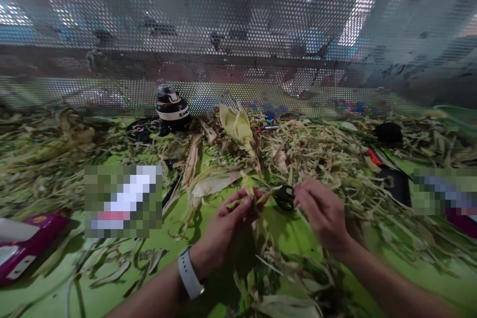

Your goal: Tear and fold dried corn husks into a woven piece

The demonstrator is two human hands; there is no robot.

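Note:
My left hand (238, 211), with a pale watch strap (189, 272) on its wrist, pinches a small yellow-green corn husk piece (249, 186) between thumb and fingers. A thin tip of husk sticks out from it to the right. Level with it and a short way right, my right hand (323, 211) is closed in a pinch; what its fingertips hold is too small to make out. Black-handled scissors (285, 198) lie on the green table (294, 236) between the hands. Behind them stands a husk flower (238, 126) with broad yellow petals.
Shredded husk (320, 149) covers much of the table. A dark bottle (172, 108) stands at the back before a perforated metal screen (238, 25). Purple devices (33, 243) flank the workspace. A black pouch-like item (395, 184) lies right; a cable (70, 288) runs front left.

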